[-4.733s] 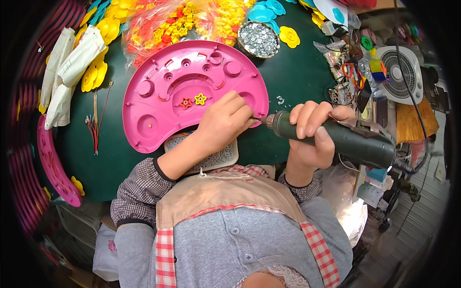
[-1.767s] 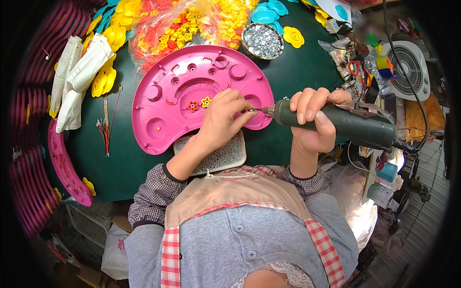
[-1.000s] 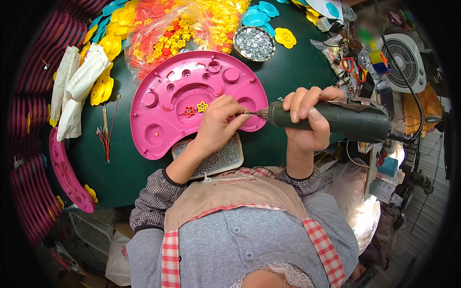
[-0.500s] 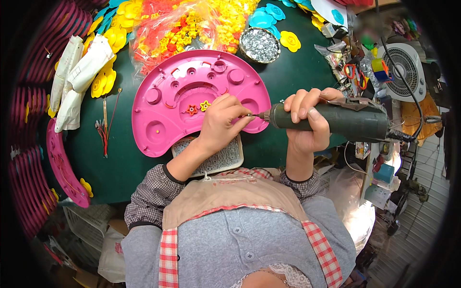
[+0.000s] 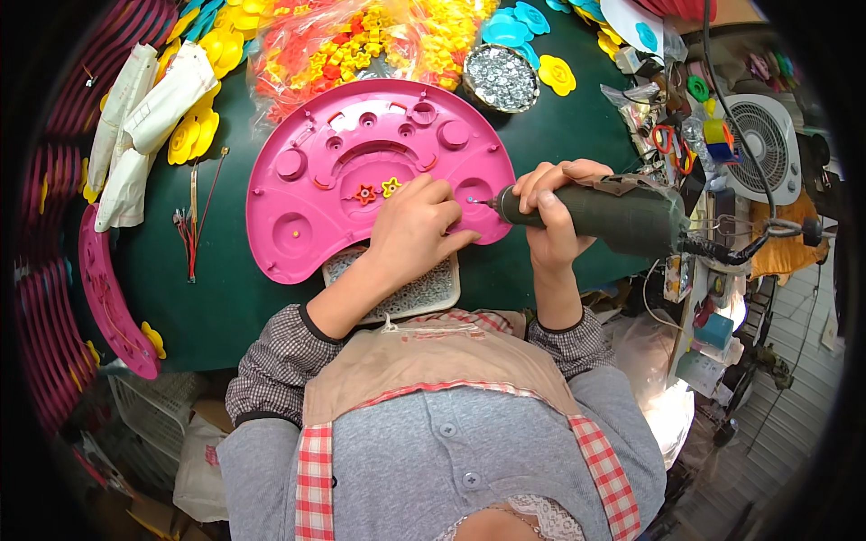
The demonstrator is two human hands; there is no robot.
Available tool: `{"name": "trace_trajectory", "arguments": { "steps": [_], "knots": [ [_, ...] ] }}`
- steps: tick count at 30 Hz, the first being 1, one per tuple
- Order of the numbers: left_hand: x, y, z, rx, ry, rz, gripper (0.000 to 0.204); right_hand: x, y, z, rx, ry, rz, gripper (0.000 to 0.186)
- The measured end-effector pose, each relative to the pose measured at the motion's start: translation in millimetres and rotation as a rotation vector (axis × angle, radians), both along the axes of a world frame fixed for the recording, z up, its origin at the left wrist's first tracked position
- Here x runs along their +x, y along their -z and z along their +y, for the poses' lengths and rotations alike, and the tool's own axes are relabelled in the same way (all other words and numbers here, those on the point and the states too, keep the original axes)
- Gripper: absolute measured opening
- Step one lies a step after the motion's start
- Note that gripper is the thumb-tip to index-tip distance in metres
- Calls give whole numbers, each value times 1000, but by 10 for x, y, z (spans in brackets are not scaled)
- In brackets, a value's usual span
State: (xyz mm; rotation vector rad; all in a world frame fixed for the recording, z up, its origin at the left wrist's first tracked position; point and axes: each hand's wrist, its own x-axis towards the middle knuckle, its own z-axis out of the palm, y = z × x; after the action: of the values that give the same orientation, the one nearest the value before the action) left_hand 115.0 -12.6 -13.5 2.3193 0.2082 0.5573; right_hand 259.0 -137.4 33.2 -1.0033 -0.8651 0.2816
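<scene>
My right hand (image 5: 557, 200) is wrapped round a dark green corded electric screwdriver (image 5: 622, 216), held nearly level with its bit pointing left. The bit's tip is over the round recess at the right end of a curved pink plastic panel (image 5: 302, 207); whether a screw sits on it is too small to tell. My left hand (image 5: 410, 225) rests over the panel's lower edge, thumb stretched apart from the bent fingers, with nothing visible in its grip. Just beyond its fingers, a yellow star-shaped piece (image 5: 391, 187) and a red one (image 5: 364, 194) sit in the panel's middle.
Below the panel, partly under my left forearm, lies a white tray (image 5: 457, 287) of small metal parts. A bowl (image 5: 468, 83) of shiny metal pieces stands beyond the panel. Bagged red and yellow pieces (image 5: 361, 50) are at the back, wires (image 5: 190, 239) at left, a fan (image 5: 762, 149) at right.
My left thumb and fingers have parted and drawn back from the bit. The screwdriver has shifted left and its bit has come over the panel's right recess.
</scene>
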Motion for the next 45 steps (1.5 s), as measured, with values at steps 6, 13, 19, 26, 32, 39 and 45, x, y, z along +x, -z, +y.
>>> {"name": "trace_trajectory", "arguments": {
  "steps": [6,13,19,26,32,39,45],
  "knots": [
    [10,-7,1,-17,2,21,29,16,116,58,2,-35,23,41],
    [-7,-5,8,-18,25,47,30,34,154,124,-62,-142,2,37],
    [-288,-39,70,44,57,-77,23,208,-186,-350,126,43,-73,46],
    [10,67,70,158,29,-78,16,290,237,-565,-167,339,-163,44],
    [-39,19,-80,61,36,-192,23,148,-150,-622,23,165,-105,43],
    [27,-19,-186,-26,95,-234,30,-128,-483,-445,126,-116,4,43],
    [-337,-43,-51,-118,6,-216,19,-383,-497,-198,151,-205,94,43]
  ]
}}
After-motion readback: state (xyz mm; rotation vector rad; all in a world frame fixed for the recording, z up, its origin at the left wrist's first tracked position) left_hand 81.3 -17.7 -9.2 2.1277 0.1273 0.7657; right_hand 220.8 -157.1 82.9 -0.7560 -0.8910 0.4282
